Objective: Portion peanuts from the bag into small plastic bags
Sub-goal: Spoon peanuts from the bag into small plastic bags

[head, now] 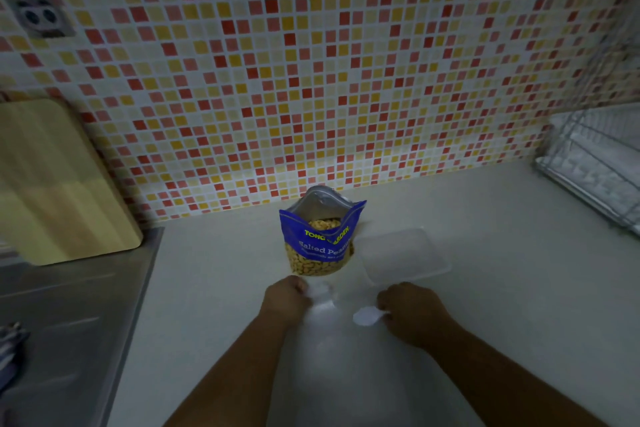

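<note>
A blue bag of salted peanuts [322, 239] stands upright and open on the white counter, with peanuts showing at its mouth. Just in front of it, my left hand [285, 298] pinches the top of a small clear plastic bag [323, 302] that lies on the counter. My right hand [410, 310] is shut on a white plastic spoon [365, 317], whose bowl points left toward the clear bag. A clear plastic container [401, 255] sits right of the peanut bag.
A wooden cutting board [59, 184] leans at the left beside a steel sink surface [69, 322]. A wire dish rack [595, 163] stands at the right. The tiled wall [311, 62] rises behind the counter [519, 288].
</note>
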A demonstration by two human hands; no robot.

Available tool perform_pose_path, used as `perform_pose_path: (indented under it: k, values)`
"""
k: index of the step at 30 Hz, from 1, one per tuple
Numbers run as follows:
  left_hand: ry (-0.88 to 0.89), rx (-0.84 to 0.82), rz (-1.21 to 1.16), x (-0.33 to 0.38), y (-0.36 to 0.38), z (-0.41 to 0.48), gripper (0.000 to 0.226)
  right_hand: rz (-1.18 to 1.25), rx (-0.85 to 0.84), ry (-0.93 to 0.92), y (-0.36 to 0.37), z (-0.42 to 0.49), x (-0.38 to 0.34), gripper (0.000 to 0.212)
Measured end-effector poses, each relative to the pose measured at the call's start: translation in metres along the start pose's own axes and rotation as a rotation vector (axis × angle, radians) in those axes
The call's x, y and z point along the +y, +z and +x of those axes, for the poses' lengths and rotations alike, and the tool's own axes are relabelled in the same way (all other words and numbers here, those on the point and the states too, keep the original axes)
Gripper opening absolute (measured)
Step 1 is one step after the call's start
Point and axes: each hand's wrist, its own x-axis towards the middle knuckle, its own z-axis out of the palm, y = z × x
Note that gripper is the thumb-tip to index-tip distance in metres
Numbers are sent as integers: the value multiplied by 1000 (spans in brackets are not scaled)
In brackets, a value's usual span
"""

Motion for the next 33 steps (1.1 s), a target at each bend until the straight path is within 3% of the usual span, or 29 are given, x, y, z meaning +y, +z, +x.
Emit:
perform_pose_path:
  k: [4, 6, 9, 11, 13, 14, 16, 18, 21, 28, 31, 33]
  values:
    - [5, 10, -31, -2, -3, 2, 12, 193, -95, -92, -10, 11, -2, 67]
    - [-4, 11, -70, -2, -3, 1, 12, 331, -115, -128, -22, 12, -2, 51]
    - [-20, 26, -93, -1, -5, -5, 21, 639, -103, -143, -42, 10, -1, 4]
    - [-10, 50, -130, 1, -6, -9, 22, 918, -47, -165, -61, 11, -3, 24]
    - [-28, 100, -167, 4, -9, -11, 11, 1024, 117, -159, -84, 21, -5, 20]
    - [-42, 121, -171, 5, -10, -11, 10, 931, 226, -151, -97, 30, -6, 12]
    - [-45, 150, -149, 3, -11, -12, 21, 598, 341, -180, -119, 50, -7, 24]
    - [-47, 169, -154, 5, -13, -16, 25, 279, 273, -196, -139, 66, -13, 35]
    - [-42, 184, -191, 8, -15, -22, 20, -77, 90, -222, -159, 78, -35, 36]
    - [-32, 167, -203, 8, -18, -25, 23, -329, -94, -203, -164, 98, -57, 36]
    - [-5, 160, -177, 9, -20, -25, 4, -338, -43, -210, -161, 102, -54, 33]
    - [17, 163, -191, 8, -22, -25, 7, -341, 28, -220, -158, 104, -50, 30]
